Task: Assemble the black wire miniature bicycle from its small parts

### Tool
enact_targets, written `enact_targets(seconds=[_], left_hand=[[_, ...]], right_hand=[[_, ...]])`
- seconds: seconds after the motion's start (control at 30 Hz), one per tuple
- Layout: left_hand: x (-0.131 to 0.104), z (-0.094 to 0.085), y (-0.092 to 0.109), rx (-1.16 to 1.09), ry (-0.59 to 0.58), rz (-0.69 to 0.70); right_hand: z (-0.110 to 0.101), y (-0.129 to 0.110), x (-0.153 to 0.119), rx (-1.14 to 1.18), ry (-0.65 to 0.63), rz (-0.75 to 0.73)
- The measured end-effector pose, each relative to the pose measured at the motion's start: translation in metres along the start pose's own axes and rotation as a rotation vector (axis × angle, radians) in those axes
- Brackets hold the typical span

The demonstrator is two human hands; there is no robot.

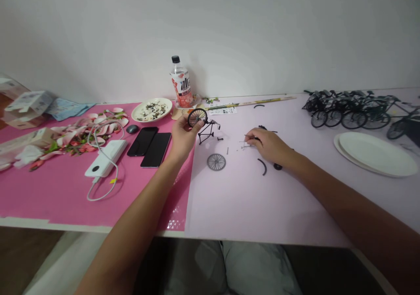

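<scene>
My left hand (185, 133) is closed on a model bicycle (206, 133), gripping it at its spoked front wheel. The black frame sticks out to the right of the fingers, with one wheel on it. My right hand (262, 141) is low over the table, fingers pinched together. A thin dark bit shows at its fingertips, too small to name. Beneath those fingertips lie small thin grey parts (244, 146). A loose spoked wheel (216, 162) lies flat between my hands. Near it are a small black part (220, 138) and a curved black strip (263, 167).
Several assembled model bicycles (354, 109) stand at the back right, behind stacked white plates (377, 154). To the left are two phones (155, 150), a white power bank (106, 157) with a cable, artificial petals (95, 131), a bowl (152, 119) and a drink bottle (181, 85).
</scene>
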State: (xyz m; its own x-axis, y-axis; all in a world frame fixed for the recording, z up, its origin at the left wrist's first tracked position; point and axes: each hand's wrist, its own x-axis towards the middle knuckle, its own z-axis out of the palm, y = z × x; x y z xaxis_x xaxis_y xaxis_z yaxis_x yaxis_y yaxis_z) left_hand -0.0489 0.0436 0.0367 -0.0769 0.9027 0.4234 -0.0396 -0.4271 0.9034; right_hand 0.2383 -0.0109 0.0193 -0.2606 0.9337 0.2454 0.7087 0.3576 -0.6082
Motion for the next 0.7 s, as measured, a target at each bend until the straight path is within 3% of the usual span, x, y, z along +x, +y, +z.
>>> enact_targets(seconds=[0.43,0.7], left_hand=[[0.000,0.000,-0.002,0.001,-0.007,-0.013],[-0.001,0.000,0.000,-0.017,-0.010,-0.011]], right_hand=[[-0.001,0.012,-0.003,-0.335,0.019,-0.196],[-0.002,0.008,-0.004,-0.223,0.085,-0.245]])
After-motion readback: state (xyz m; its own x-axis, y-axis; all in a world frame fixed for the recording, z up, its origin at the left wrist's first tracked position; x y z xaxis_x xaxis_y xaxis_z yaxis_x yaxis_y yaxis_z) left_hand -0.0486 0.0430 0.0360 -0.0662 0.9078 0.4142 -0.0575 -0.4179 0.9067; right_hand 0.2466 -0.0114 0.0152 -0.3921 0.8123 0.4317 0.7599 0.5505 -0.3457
